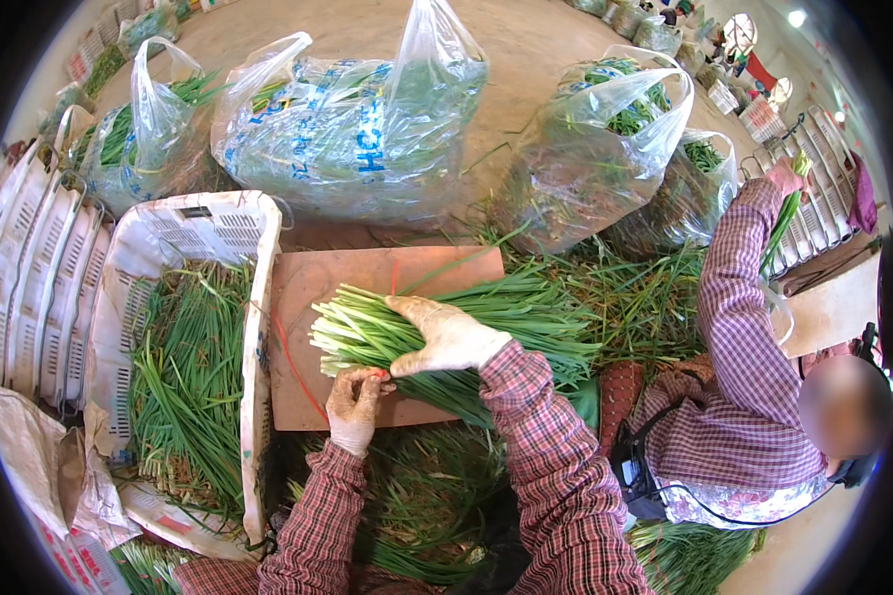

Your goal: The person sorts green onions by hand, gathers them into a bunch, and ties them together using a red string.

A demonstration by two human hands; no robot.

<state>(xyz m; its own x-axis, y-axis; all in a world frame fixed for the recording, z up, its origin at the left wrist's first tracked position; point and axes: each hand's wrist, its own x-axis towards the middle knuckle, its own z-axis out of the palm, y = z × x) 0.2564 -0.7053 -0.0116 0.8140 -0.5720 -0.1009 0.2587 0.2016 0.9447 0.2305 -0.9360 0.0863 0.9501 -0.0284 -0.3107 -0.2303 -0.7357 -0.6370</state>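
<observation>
A thick bundle of garlic chives [521, 316] lies across a brown board [454, 262], pale cut ends to the left and green leaves to the right. My right hand [446, 335], in a soiled pale glove, spans the bundle near the stems, thumb and fingers spread around it. Just below the stems, my left hand [353, 409], also gloved, pinches a small piece of red tie [376, 373] between thumb and fingertips. Another red strand [298, 368] curves over the board's left side. The undersides of the bundle and of my right fingers are hidden.
On the left stands a white plastic crate [251, 416] of chives, beside stacked crates [26, 282]. Clear bags [342, 141] of greens line the far side. Loose leaves [632, 305] litter the right. A co-worker [744, 416] sits there, a raised hand holding chives [781, 223].
</observation>
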